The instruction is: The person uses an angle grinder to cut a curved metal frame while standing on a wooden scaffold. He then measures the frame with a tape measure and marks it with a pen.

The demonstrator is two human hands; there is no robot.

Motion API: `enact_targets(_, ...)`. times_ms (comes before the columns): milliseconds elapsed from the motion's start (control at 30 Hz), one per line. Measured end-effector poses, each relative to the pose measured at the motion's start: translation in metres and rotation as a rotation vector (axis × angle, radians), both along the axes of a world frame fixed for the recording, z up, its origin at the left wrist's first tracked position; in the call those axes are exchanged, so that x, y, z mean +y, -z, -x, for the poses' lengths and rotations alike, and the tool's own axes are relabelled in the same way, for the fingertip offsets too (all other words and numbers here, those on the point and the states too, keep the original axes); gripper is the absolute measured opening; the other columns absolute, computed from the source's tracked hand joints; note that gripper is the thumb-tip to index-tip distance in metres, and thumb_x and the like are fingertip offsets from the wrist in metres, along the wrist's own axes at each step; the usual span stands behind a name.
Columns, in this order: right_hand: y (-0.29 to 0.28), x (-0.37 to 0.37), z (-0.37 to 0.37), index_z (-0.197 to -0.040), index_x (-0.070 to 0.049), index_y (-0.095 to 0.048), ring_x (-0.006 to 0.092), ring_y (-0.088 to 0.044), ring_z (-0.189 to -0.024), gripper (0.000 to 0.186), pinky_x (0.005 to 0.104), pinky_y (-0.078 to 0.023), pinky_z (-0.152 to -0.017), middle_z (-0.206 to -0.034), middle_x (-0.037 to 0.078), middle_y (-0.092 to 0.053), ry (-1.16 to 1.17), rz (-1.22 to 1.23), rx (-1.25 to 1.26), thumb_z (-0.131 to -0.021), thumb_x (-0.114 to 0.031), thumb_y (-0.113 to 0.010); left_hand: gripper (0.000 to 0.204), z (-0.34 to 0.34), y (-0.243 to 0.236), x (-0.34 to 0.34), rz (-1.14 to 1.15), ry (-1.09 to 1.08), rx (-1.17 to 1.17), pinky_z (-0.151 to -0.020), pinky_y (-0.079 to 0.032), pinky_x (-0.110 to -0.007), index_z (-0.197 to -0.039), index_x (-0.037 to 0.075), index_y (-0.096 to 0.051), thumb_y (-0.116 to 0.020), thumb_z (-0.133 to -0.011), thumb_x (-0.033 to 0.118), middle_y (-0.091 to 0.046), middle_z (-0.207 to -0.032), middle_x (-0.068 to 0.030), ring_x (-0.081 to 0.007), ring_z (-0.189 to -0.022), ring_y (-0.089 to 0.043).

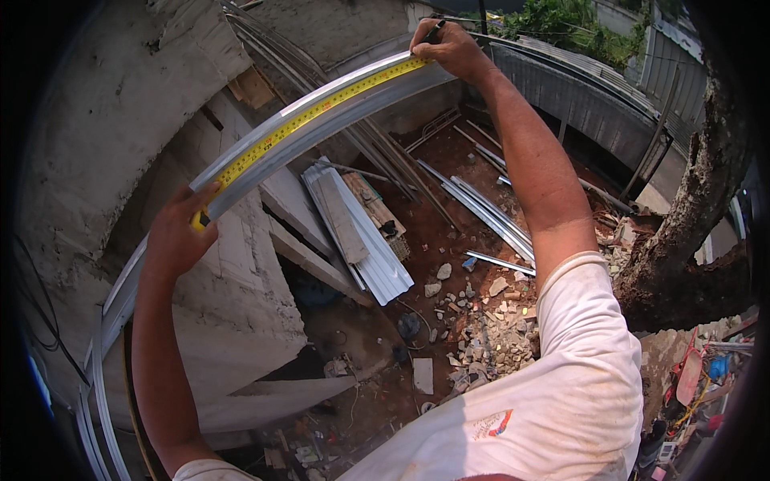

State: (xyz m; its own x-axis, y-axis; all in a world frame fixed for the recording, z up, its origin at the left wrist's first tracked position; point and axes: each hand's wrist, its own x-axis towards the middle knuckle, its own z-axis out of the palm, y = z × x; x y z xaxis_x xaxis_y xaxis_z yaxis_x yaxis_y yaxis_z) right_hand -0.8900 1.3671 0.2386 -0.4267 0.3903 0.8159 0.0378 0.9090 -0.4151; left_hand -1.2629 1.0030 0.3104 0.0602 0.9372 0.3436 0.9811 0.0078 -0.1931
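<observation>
A long grey metal profile (353,115) runs from the lower left up to the top centre. Along it lies the pulled-out yellow blade of a tape measure (321,107). At the blade's lower left part, my left hand (178,232) is closed around the yellow and black tape case, most of which its fingers hide. Up at the profile's far right part, my right hand (453,52) grips a dark pen (435,31), its fingers touching the profile beside the blade. The pen's tip is hidden by the fingers.
Below lies reddish ground with rubble (497,337), corrugated metal sheets (377,256) and loose metal profiles (485,212). A rough concrete wall (88,120) rises at the left. A tree trunk (686,216) stands at the right, near a grey metal fence (561,88).
</observation>
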Motion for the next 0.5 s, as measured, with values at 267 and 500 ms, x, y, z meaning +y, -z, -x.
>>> enact_targets(267,0.0027,0.0035,-0.0009,-0.09,-0.008,-0.065,0.0118,-0.058,-0.083,0.012,0.0317,-0.048,-0.079,-0.084,0.001,-0.062,-0.035,0.053,0.005,-0.092,-0.019,-0.068,0.065,0.0018,0.0025,0.0015,-0.002,0.008,-0.015,-0.089,-0.051,-0.042,-0.136,0.011,-0.061,-0.067,-0.073,0.003,-0.06,-0.108,-0.0212,-0.0366,-0.097,-0.064)
enact_targets(500,0.0029,0.0067,-0.0016,-0.09,-0.008,-0.065,0.0108,-0.058,-0.082,0.01,0.0308,-0.048,-0.079,-0.084,0.0,-0.062,-0.043,0.038,-0.014,-0.092,-0.018,-0.068,0.064,0.0021,0.0024,0.0021,0.006,-0.009,-0.012,-0.09,-0.051,-0.041,-0.136,0.01,-0.061,-0.068,-0.073,0.002,-0.06,-0.109,-0.0208,-0.0372,-0.098,-0.064)
